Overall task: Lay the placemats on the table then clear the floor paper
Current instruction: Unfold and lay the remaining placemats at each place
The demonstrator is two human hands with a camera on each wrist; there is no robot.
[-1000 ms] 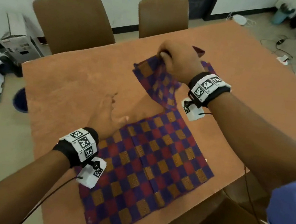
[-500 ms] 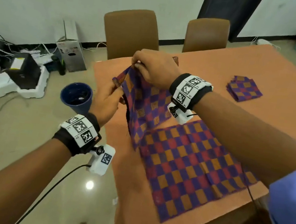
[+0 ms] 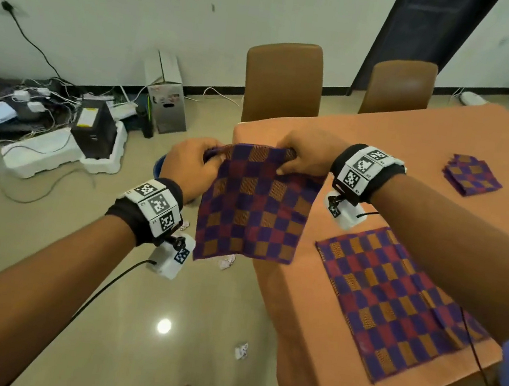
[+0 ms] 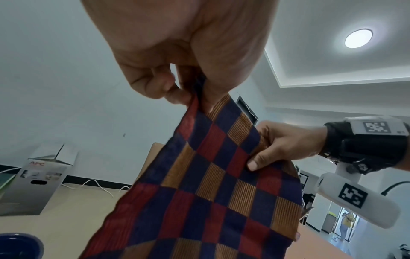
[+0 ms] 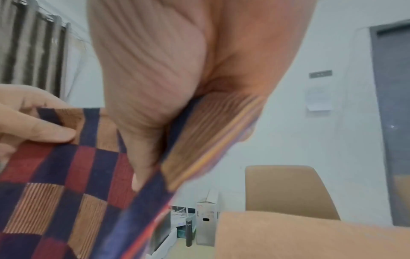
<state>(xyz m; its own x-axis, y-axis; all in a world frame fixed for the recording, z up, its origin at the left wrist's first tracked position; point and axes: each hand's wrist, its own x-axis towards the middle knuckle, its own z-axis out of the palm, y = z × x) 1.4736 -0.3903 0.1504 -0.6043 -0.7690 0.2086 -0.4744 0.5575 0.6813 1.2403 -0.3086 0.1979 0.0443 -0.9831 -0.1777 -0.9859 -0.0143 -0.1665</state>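
Here we hold a checked placemat [image 3: 253, 205] up in the air by its top edge, hanging off the left end of the table [image 3: 443, 172], mostly above the floor. Going from the left: a scrap of paper [image 3: 240, 350] lies on the tiles below us, and another scrap [image 3: 226, 262] shows just under the hanging mat's lower edge; both wait for the second half of the job. Our left hand [image 3: 189, 171] has its fingers and thumb curled round the mat's upper left corner, which the left wrist view shows as a pinch with the cloth dropping away below it. Our right hand [image 3: 308, 154] pinches the upper right corner in the same way, thumb on the near face, and it already sits above the table's end, so it is the hand nearer the spot where the mat must go. The held mat's top edge runs left to right between our hands. To the right of it, a laid placemat [image 3: 393, 305] rests flat near our edge of the table, and a folded stack of placemats [image 3: 472, 176] sits farther right, well apart. We judge that the coming move carries the mat rightward onto bare cloth beyond the table's end, the right hand leading.
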